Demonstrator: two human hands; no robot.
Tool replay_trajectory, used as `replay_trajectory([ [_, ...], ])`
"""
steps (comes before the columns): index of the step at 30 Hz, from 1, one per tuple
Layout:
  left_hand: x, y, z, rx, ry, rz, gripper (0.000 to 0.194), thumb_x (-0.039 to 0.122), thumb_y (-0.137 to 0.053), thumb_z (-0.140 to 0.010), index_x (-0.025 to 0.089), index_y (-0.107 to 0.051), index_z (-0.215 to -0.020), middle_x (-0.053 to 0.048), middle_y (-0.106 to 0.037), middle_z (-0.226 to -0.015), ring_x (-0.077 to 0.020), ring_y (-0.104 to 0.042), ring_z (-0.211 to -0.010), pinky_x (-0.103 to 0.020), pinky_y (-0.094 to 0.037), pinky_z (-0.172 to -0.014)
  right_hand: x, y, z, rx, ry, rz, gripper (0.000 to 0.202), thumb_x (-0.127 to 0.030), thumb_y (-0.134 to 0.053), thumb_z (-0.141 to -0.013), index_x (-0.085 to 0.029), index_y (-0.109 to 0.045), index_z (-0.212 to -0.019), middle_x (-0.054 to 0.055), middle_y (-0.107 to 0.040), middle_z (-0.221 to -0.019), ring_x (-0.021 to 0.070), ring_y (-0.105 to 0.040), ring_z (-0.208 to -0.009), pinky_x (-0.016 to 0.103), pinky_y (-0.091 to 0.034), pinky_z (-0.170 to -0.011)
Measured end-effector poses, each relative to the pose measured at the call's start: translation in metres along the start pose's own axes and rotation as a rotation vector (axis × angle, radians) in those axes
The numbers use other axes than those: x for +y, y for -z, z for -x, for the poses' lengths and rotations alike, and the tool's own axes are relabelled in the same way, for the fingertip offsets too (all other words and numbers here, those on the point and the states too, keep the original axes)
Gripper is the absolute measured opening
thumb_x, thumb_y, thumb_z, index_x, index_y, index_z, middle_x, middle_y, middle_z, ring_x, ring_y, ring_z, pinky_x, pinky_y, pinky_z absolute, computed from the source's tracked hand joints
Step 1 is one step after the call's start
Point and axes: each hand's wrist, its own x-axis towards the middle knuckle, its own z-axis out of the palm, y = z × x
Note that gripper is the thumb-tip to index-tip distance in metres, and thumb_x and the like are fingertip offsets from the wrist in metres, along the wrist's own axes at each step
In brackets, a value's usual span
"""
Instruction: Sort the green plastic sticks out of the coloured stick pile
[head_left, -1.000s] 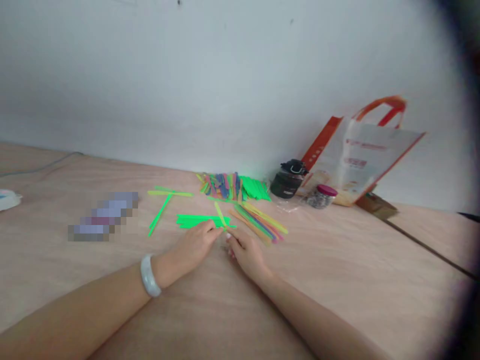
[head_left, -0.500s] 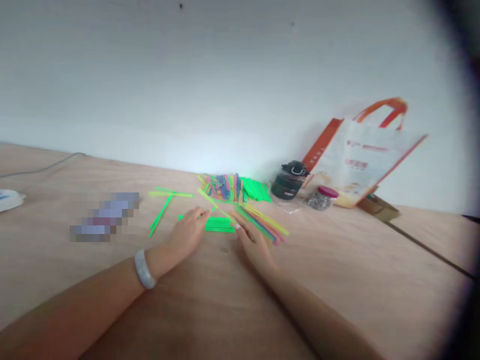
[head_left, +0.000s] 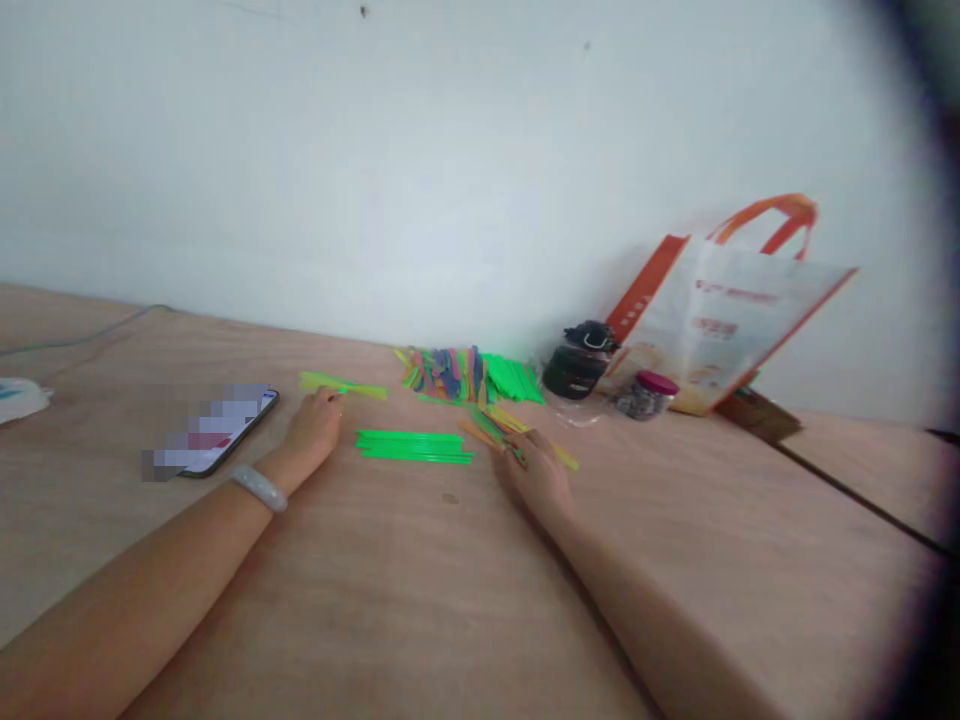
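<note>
My left hand point(head_left: 315, 425) is closed, fingertips together at the middle of some thin yellow plastic sticks point(head_left: 366, 391) with a bit of green at their join. What the fingers pinch is too small to make out. My right hand point(head_left: 540, 470) curls its fingers around part of a loose bundle of coloured sticks point(head_left: 487, 428), hiding much of it. Between both hands lies a row of bright green sticks point(head_left: 415, 447), side by side. Behind them, against the wall, is a heap of multicoloured strips point(head_left: 448, 374) beside a green stack point(head_left: 514, 378).
A phone point(head_left: 232, 440), partly pixelated, lies left of my left hand. At the back right stand a black bottle point(head_left: 576, 365), a jar with a red lid point(head_left: 646, 395) and a white-and-orange bag point(head_left: 720, 320). A cable point(head_left: 112, 328) runs along the far left.
My hands have moved apart: the left went left to the yellow sticks, the right onto the coloured bundle. The yellow stick between them has left that spot. The slanting green sticks are hidden or moved.
</note>
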Motion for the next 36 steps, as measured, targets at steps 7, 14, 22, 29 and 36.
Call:
replay_trajectory([
  [7,0.057,0.012,0.02,0.127,-0.465,0.22,0.027,0.024,-0.046,-0.09,0.02,-0.057,-0.115,-0.008,-0.055,-0.111,-0.0207,-0.049,-0.103,-0.038,-0.043,-0.091,-0.006,0.002,0.0,-0.096,0.054,0.255,0.026,-0.027,-0.043,-0.088,-0.019,-0.068,-0.093,0.009,-0.059,-0.096,0.0202,-0.052,-0.095,0.03,-0.04,-0.082],
  [14,0.105,0.014,0.045,0.02,-0.651,0.23,0.021,0.028,-0.047,-0.091,0.018,-0.065,-0.097,-0.009,-0.058,-0.106,-0.0234,-0.05,-0.102,-0.038,-0.045,-0.086,-0.006,-0.001,0.003,-0.077,0.083,0.298,0.027,-0.028,-0.042,-0.089,-0.021,-0.067,-0.098,0.008,-0.06,-0.099,0.0203,-0.052,-0.096,0.03,-0.04,-0.083],
  [22,0.107,0.014,0.049,0.065,-0.645,0.162,0.023,0.024,-0.044,-0.092,0.014,-0.061,-0.102,-0.01,-0.062,-0.105,-0.0244,-0.051,-0.102,-0.039,-0.043,-0.088,-0.011,0.002,0.004,-0.132,0.086,0.36,0.027,-0.027,-0.043,-0.089,-0.021,-0.069,-0.096,0.011,-0.06,-0.1,0.0227,-0.052,-0.097,0.033,-0.04,-0.082],
  [29,0.116,0.021,0.052,0.035,-0.574,0.163,0.018,0.024,-0.048,-0.09,0.016,-0.061,-0.101,-0.008,-0.059,-0.096,-0.0238,-0.052,-0.093,-0.037,-0.045,-0.078,-0.01,-0.001,0.005,-0.115,0.116,0.388,0.028,-0.025,-0.042,-0.089,-0.018,-0.069,-0.095,0.012,-0.062,-0.099,0.0242,-0.053,-0.097,0.034,-0.04,-0.083],
  [36,0.122,0.015,0.045,-0.029,-0.566,0.179,0.017,0.021,-0.046,-0.091,0.015,-0.061,-0.091,-0.007,-0.058,-0.096,-0.0228,-0.051,-0.095,-0.035,-0.045,-0.079,-0.012,0.001,0.004,-0.106,0.116,0.313,0.027,-0.023,-0.042,-0.087,-0.015,-0.068,-0.085,0.013,-0.065,-0.092,0.0251,-0.055,-0.095,0.036,-0.04,-0.085],
])
